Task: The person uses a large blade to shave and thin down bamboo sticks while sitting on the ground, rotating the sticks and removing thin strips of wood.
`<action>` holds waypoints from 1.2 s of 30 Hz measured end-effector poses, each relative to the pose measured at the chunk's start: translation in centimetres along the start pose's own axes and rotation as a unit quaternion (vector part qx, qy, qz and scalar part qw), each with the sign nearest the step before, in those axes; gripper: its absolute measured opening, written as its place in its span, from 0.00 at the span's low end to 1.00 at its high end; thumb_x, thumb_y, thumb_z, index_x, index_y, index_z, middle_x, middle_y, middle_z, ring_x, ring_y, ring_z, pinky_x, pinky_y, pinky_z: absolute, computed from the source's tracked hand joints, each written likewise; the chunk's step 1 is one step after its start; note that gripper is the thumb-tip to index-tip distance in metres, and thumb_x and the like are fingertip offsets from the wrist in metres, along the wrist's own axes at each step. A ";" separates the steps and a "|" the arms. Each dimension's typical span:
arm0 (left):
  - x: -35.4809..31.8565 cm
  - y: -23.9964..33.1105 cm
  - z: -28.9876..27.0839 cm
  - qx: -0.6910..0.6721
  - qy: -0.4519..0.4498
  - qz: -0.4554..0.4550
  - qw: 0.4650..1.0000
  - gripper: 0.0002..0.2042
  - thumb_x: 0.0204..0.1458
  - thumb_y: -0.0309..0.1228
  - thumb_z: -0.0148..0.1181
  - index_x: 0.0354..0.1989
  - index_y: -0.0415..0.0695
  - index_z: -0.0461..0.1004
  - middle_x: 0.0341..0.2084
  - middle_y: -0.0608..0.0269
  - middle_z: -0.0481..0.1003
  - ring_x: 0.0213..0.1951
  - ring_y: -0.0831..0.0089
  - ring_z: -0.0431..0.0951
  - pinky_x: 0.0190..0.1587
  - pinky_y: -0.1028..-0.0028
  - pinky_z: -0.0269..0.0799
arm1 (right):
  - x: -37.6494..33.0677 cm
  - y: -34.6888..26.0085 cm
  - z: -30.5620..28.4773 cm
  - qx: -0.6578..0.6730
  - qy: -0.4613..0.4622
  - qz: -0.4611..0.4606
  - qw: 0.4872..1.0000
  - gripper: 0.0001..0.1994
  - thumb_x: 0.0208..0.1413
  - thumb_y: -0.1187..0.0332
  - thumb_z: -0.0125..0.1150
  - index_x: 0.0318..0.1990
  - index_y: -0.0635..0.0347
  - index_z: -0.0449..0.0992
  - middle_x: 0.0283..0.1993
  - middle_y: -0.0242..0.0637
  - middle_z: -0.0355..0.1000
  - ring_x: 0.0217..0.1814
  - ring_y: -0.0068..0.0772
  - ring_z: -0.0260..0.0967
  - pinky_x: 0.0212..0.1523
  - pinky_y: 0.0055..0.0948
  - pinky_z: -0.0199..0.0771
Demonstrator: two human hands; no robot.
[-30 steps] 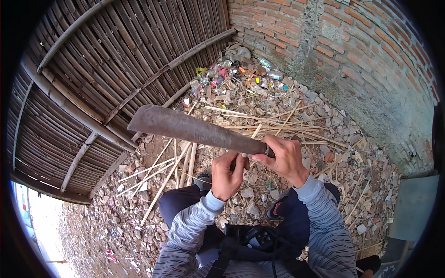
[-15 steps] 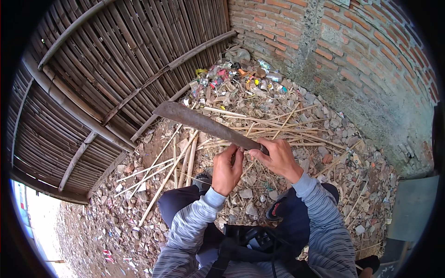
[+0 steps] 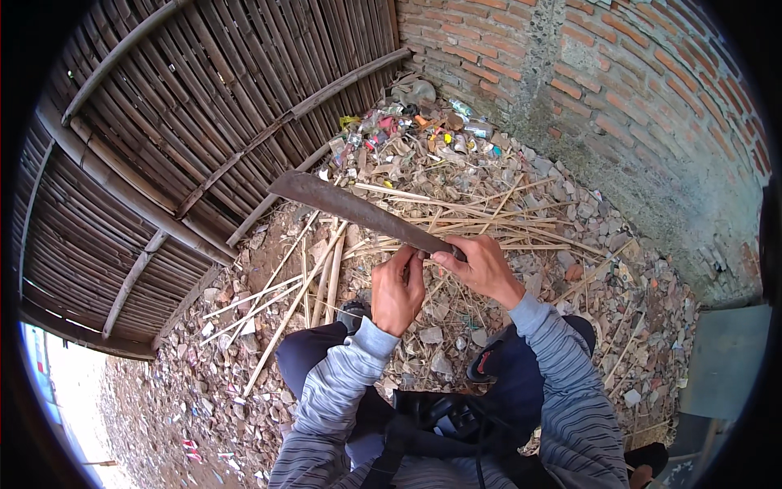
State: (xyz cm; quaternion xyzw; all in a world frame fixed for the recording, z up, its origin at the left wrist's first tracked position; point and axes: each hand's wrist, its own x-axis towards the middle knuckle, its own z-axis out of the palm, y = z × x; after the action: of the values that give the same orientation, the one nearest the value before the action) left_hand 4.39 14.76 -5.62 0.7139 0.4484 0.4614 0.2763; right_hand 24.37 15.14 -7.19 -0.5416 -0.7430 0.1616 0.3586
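A long machete (image 3: 350, 209) with a dull brown, broad blade is held in front of me, its wide tip pointing up and left. My right hand (image 3: 489, 270) is closed round its handle end, thumb lying along it. Just left of the handle, my left hand (image 3: 396, 295) is closed in a pinch, thumb and forefinger meeting at the blade's lower edge. Whatever its fingertips hold is too small or hidden to name. Beneath the blade, several pale bamboo strips (image 3: 521, 236) lie crossed on the ground.
Longer bamboo strips (image 3: 296, 316) fan out at the left by my shoe. Stones and rubble (image 3: 204, 407) cover the ground, with a litter heap (image 3: 423, 126) in the far corner. A bamboo slat wall (image 3: 187, 98) leans at left; a brick wall (image 3: 619, 98) closes the right.
The machete's blade has risen and turned slightly, with my hands moving up a little. Both hands keep the same grip. The view has shifted slightly too.
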 end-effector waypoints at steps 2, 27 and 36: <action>0.0 -0.1 0.2 -0.003 0.010 0.008 1.000 0.05 0.63 0.24 0.57 0.38 0.35 0.77 0.16 0.45 0.73 0.14 0.58 0.73 0.20 0.64 0.63 | 0.0 -0.8 -0.7 -0.019 0.000 0.004 1.000 0.34 0.63 0.33 0.55 0.41 0.61 0.85 0.16 0.44 0.70 0.21 0.51 0.74 0.26 0.46 0.70; -1.0 -0.2 -0.5 -0.162 -0.123 -0.089 0.975 0.11 0.71 0.32 0.52 0.43 0.38 0.77 0.19 0.76 0.63 0.24 0.86 0.59 0.26 0.78 0.54 | 1.2 -1.3 -4.2 0.383 -0.003 0.165 0.909 0.14 0.65 0.59 0.69 0.48 0.61 0.82 0.19 0.17 0.60 0.16 0.11 0.52 0.17 0.21 0.49; -0.9 -0.6 -0.7 -0.106 -0.209 -0.042 0.971 0.13 0.73 0.34 0.50 0.47 0.36 0.77 0.19 0.71 0.67 0.24 0.82 0.64 0.28 0.76 0.61 | 1.8 -1.5 -3.0 0.382 0.049 0.206 0.900 0.13 0.60 0.62 0.75 0.43 0.62 0.82 0.20 0.16 0.59 0.23 0.10 0.54 0.25 0.22 0.52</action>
State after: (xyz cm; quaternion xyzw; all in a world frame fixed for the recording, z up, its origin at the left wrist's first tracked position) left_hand 3.38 14.21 -6.18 0.7418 0.3587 0.3345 0.4574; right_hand 25.19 15.78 -3.50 -0.5113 -0.4774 0.4766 0.5324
